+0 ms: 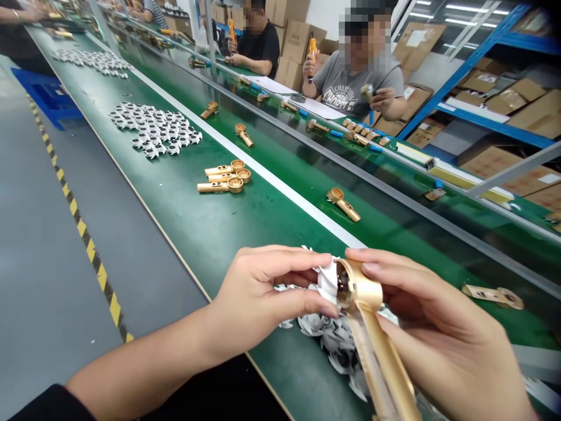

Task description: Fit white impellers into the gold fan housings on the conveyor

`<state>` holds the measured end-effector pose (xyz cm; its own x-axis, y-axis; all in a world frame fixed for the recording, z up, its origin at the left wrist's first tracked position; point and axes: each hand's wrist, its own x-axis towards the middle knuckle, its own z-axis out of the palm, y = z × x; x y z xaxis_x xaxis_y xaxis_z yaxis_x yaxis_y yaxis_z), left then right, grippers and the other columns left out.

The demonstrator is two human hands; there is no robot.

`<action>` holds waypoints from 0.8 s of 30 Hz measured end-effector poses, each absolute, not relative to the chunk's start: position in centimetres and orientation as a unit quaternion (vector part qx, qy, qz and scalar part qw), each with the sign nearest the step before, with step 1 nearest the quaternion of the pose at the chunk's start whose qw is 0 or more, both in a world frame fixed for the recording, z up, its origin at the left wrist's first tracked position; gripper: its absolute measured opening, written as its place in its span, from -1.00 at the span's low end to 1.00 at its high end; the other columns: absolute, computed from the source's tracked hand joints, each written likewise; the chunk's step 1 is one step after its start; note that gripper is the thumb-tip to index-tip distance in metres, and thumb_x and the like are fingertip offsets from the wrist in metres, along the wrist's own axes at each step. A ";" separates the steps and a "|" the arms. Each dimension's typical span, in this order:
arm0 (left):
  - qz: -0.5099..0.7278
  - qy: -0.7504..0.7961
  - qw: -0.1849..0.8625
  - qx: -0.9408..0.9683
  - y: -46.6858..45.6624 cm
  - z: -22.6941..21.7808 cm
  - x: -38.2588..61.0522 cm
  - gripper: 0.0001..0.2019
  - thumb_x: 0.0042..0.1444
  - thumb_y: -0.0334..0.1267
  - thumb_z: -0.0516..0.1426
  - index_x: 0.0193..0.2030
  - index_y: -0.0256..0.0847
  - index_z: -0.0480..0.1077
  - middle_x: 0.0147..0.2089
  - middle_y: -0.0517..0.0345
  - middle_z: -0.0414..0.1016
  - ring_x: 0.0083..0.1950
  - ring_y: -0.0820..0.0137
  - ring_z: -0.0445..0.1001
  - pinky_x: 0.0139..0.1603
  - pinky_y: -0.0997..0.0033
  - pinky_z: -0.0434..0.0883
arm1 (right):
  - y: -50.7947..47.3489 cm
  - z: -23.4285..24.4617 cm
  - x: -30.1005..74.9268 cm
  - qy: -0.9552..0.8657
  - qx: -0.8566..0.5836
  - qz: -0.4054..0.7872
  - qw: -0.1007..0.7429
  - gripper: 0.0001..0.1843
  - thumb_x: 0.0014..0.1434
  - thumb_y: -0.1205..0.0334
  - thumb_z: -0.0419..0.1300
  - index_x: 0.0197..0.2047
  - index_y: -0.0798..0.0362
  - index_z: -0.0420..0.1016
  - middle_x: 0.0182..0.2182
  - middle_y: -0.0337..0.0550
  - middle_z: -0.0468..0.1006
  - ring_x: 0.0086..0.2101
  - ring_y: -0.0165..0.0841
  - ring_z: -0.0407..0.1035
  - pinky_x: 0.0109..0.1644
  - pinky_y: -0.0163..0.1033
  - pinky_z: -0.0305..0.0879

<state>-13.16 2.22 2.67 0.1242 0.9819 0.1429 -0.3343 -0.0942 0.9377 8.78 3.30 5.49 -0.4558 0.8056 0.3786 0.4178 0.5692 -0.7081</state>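
Observation:
My left hand (267,286) pinches a white fan blade (328,283) between thumb and fingers. It sits right at the open ring of a gold handheld fan housing (367,289); whether it is partly inside, I cannot tell. Dark motor parts with copper colour show within the ring. My right hand (456,327) grips the fan housing round its head, and the handle slants down toward me. Below both hands lies a pile of white fan blades (342,345), partly hidden by the hands and the housing.
Three gold housings (225,185) lie on the green table (188,216). Beyond the white strip, more housings (344,204) rest on the green belt. Groups of white fan blades (153,128) stand farther left. Across the line, a person in a grey shirt (350,88) holds an orange tool (312,58).

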 end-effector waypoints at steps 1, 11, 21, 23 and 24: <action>0.565 0.342 0.583 0.474 2.2 2.7 -13.1 -0.56 -0.12 -0.52 0.42 -0.10 0.02 0.66 -0.12 0.15 0.68 -0.18 0.35 0.64 -0.10 0.48 0.63 | 3.3 5.6 9.0 -0.821 -0.376 0.248 0.351 -0.54 0.23 0.39 0.25 0.13 -0.26 0.46 0.12 -0.18 0.52 0.01 -0.24 0.53 -0.02 -0.20 0.60; 0.497 0.304 0.726 0.366 1.9 2.5 -11.7 -0.67 -0.08 -0.48 0.40 -0.17 -0.03 0.68 -0.24 0.15 0.67 -0.27 0.33 0.67 -0.17 0.41 0.63 | 2.5 6.4 10.2 -0.915 -0.302 0.080 0.255 -0.45 0.22 0.36 0.27 0.25 -0.17 0.40 0.17 -0.16 0.52 0.02 -0.22 0.54 0.11 -0.20 0.53; 0.264 0.453 0.348 0.777 10.5 1.9 -13.5 -0.57 0.23 -0.10 0.17 0.23 -0.05 0.47 0.24 -0.03 0.47 0.09 0.13 0.53 -0.07 0.35 0.54 | 15.5 1.0 22.7 -0.665 -0.735 0.056 0.119 -0.57 0.18 -0.01 0.30 -0.10 0.23 0.58 -0.36 0.09 0.62 -0.36 -0.15 0.53 -0.26 -0.05 0.47; 0.183 0.408 0.332 0.830 12.2 1.4 -12.7 -0.58 0.25 -0.22 0.10 0.24 -0.06 0.46 0.29 -0.01 0.43 0.17 0.12 0.48 0.12 0.25 0.47 | 16.9 -0.2 24.9 -0.649 -0.754 0.057 0.086 -0.67 0.19 0.02 0.32 -0.20 0.16 0.57 -0.35 -0.03 0.59 -0.34 -0.26 0.50 -0.22 -0.10 0.46; 0.152 0.387 0.334 0.846 13.0 1.2 -12.1 -0.55 0.23 -0.29 0.09 0.26 -0.05 0.44 0.33 0.01 0.39 0.25 0.11 0.43 0.24 0.20 0.40 | 16.9 -0.6 25.5 -0.647 -0.756 0.058 0.080 -0.68 0.21 0.02 0.31 -0.17 0.14 0.55 -0.30 -0.08 0.58 -0.31 -0.32 0.49 -0.18 -0.13 0.46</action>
<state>-12.11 12.99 1.19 0.6539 0.7566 -0.0019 0.5533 -0.4765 0.6832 25.49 16.86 -0.57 0.1552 0.9877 0.0166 0.9692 -0.1490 -0.1959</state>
